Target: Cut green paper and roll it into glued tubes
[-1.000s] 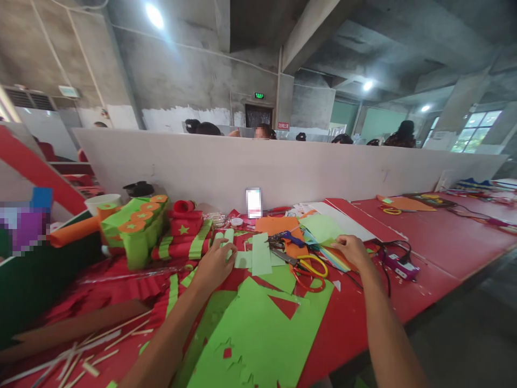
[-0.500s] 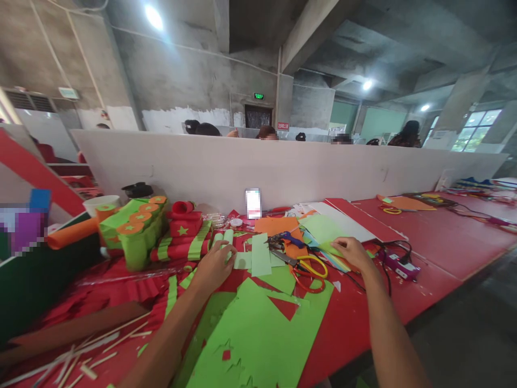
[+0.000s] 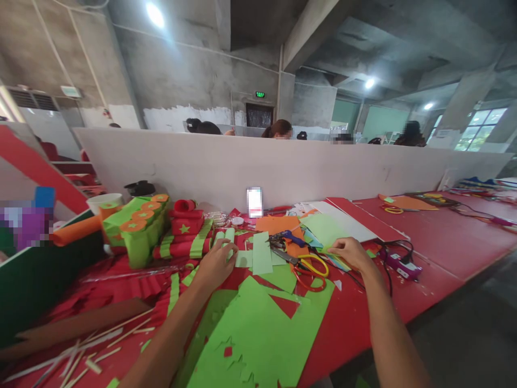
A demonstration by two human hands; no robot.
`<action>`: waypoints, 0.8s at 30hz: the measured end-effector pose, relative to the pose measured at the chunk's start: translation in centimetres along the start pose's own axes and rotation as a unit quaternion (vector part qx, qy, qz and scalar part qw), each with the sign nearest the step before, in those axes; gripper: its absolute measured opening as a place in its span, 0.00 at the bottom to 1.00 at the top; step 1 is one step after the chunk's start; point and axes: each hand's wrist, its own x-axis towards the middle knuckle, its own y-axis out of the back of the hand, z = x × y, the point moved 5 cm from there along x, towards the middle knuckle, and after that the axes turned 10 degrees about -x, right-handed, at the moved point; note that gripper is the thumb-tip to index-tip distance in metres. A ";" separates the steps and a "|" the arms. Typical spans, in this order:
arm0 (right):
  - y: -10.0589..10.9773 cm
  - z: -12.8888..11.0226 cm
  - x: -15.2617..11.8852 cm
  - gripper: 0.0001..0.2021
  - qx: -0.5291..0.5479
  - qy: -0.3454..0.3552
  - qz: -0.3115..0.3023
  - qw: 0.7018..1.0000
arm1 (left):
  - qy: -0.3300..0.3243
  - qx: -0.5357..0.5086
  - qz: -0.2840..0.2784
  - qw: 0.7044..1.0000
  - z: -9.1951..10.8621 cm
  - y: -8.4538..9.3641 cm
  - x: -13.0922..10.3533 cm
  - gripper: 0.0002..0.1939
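A light touch suits the right hand [image 3: 350,253], pinching the pale-green sheet [image 3: 323,228]; the half-curled left hand [image 3: 217,263] hides any hold.

Thin sheet [image 3: 323,229]: pale yellow-grn, plain. Paired small rolls [image 3: 230,235]: pale mint grn. Flat card [image 3: 263,253]: same mint grn, no pattern. Large sheet [image 3: 266,337]: bright grn w/ star-shaped cut-outs; red shows thru. Scissors [image 3: 298,263]: dk blades, 1 yellow handle loop, 1 red-orange. Hand tool [image 3: 297,238]: blue grip. Upright cylinders [image 3: 136,249]: lime grn; orange tops w/ grn stars. Red box [image 3: 189,228]: yellow-grn star. Pwr strip [image 3: 405,269]: purple, white detail. Counter [image 3: 440,229]: solid red. Partition [image 3: 331,172]: off-white.
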 end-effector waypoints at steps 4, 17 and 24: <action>-0.1 0.4 0.2 0.17 0.014 -0.012 0.016 1.000 | 0.006 0.013 0.009 1.000 -0.1 0.2 0.0 0.13; 0.9 1.5 0.8 0.20 0.054 0.013 0.074 0.996 | 0.053 0.084 0.020 0.995 -1.7 0.1 -0.2 0.15; 1.1 1.1 0.8 0.17 0.048 0.023 0.068 0.996 | 0.055 0.081 -0.010 0.995 -1.3 0.2 -0.1 0.16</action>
